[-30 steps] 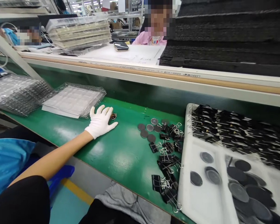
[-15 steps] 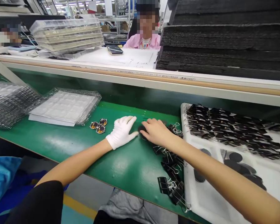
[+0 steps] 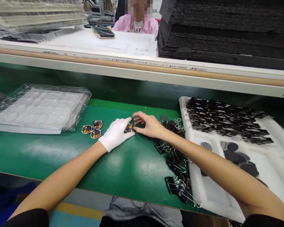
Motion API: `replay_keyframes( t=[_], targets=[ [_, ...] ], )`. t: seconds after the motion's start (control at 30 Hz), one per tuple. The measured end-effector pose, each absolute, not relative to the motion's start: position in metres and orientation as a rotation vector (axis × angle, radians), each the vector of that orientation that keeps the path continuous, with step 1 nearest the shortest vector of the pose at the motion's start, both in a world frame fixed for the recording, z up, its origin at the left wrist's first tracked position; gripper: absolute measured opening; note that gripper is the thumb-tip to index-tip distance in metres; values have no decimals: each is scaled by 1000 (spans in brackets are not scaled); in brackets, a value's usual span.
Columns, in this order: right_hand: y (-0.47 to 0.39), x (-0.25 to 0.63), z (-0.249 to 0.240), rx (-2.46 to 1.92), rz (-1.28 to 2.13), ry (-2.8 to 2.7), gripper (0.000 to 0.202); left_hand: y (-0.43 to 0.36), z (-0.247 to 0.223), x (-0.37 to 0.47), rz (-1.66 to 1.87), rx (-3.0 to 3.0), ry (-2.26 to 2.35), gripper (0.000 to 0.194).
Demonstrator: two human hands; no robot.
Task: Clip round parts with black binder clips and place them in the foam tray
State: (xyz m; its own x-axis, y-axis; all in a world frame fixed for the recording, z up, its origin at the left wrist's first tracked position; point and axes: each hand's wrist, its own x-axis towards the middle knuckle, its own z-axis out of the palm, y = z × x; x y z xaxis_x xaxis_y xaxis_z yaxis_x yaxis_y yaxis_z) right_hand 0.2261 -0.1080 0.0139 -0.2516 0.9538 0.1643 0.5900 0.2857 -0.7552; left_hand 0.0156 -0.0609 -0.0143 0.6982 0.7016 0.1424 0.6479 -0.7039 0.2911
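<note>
Green bench [image 3: 38, 154]: R hand [image 3: 149, 125] now clear of loose discs [image 3: 164, 119], pinching 1 disc [image 3: 134, 124] beside round part [image 3: 129, 128], which L hand [image 3: 115, 134] (gloved) holds betw. thumb & fingers, so work's now at one spot. 3 other parts [image 3: 96, 133] to L.

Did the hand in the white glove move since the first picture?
Yes: the gloved left hand moved right, away from the clear trays, toward the black clips.
</note>
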Motion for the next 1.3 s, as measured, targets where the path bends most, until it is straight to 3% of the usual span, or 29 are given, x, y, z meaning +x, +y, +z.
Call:
replay_keyframes(
  t=[0.23, 0.43, 0.57, 0.73, 0.83, 0.97, 1.1, 1.3],
  targets=[
    [-104, 237, -3, -1423, 752, -2022, 34, -56, -24, 12, 413, 2633, 1030, 70],
    [-108, 225, -2, -1581, 689, -2139, 42, -52, -27, 9, 479, 2712, 929, 58],
    [-119, 214, 21, -1682, 580, -2362, 54, -50, -25, 8, 526, 2758, 902, 57],
    [-137, 264, 69, -1768, 95, -2519, 50, -53, -17, 11, 497, 2872, 862, 45],
    [-138, 313, 87, -1904, 152, -2540, 55, -53, -15, 13, 477, 2880, 832, 41],
    [-132, 351, 86, -1910, 457, -2570, 37, -53, -16, 14, 499, 2852, 876, 42],
    [-131, 356, 88, -1724, 523, -2622, 13, -54, -16, 14, 514, 2842, 950, 46],
    [-127, 344, 95, -1593, 523, -2125, 12, -55, -13, 13, 491, 2891, 898, 31]
  ],
)
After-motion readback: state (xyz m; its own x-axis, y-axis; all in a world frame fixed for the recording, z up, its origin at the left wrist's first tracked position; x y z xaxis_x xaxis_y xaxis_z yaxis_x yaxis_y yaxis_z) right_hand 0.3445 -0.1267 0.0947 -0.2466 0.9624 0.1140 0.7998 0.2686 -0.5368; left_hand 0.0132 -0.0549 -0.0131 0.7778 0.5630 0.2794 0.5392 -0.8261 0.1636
